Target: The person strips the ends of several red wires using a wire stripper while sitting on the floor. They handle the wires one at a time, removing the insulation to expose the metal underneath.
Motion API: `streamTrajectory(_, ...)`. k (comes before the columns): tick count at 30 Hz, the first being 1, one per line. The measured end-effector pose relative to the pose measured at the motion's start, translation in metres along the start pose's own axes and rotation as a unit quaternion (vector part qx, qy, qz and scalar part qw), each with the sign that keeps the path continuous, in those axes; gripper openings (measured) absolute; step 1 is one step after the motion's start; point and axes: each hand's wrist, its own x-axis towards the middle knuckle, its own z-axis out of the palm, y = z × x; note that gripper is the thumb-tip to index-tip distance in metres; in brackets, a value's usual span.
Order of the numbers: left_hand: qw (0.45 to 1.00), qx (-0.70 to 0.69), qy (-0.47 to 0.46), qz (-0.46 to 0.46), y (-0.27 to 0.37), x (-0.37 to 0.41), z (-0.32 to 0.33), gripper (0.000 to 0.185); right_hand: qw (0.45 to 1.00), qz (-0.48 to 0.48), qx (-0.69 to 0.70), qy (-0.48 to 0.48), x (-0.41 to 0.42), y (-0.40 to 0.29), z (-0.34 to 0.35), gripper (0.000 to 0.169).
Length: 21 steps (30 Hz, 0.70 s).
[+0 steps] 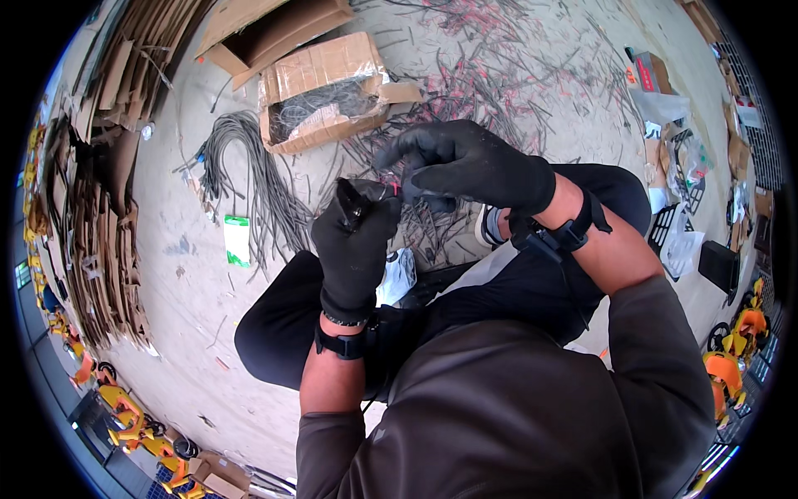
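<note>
My left hand (355,249), in a black work glove, is closed around a black object (352,203) that sticks up out of the fist; its exact kind is unclear. A short red wire end (395,188) shows at the left fingertips. Just right of and above it, my right hand (467,165), gloved the same way, curves its fingers over that spot. Whether the right fingers pinch anything is hidden by blur and overlap. Below both hands, cut pieces of grey cable and red wire (464,93) litter the concrete floor.
An open carton (324,68) holds tangled thin strands, with another cardboard box (274,34) behind it. A bundle of long grey cables (240,150) lies left, beside a green-and-white packet (237,240). Flattened cardboard (106,249) is stacked farther left. Packaging (670,125) lies at right.
</note>
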Motion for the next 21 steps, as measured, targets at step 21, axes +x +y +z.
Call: streamTrajectory(21,0.997,0.057,-0.035,0.029,-0.009,0.004,-0.004,0.012,0.907,-0.246,-0.330,0.086,0.004,0.017,0.011,0.051)
